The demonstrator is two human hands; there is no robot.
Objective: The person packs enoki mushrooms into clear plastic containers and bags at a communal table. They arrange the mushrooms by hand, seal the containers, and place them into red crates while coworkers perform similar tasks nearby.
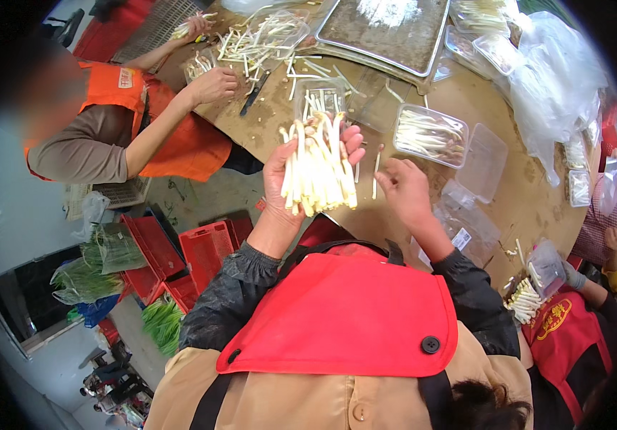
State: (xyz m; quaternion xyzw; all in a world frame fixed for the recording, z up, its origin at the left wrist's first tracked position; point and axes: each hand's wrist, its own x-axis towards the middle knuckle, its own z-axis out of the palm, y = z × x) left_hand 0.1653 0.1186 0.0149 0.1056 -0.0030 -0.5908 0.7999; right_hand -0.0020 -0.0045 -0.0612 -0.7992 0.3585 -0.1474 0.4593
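Observation:
A thick bunch of pale vegetable stalks [316, 166] lies in my left hand [281, 172], its fingers curled around both sides. My right hand [408, 188] hovers just right of the bunch, near a single thin stalk [377, 171] on the table; its fingers are bent and whether they hold anything is hidden. Beyond the bunch stands a clear plastic tray [319, 88] with a few stalks. A filled clear tray [431, 134] sits farther right, with a clear lid [481, 161] beside it. Empty clear packaging [461, 215] lies by my right wrist.
A co-worker in an orange apron [179, 145] handles stalks at the left, near a black-handled knife [255, 94]. A metal tray [384, 32] stands at the back. Plastic bags [555, 80] cover the right side. Another co-worker's gloved hand [574, 277] is at lower right. Red crates [206, 252] stand lower left.

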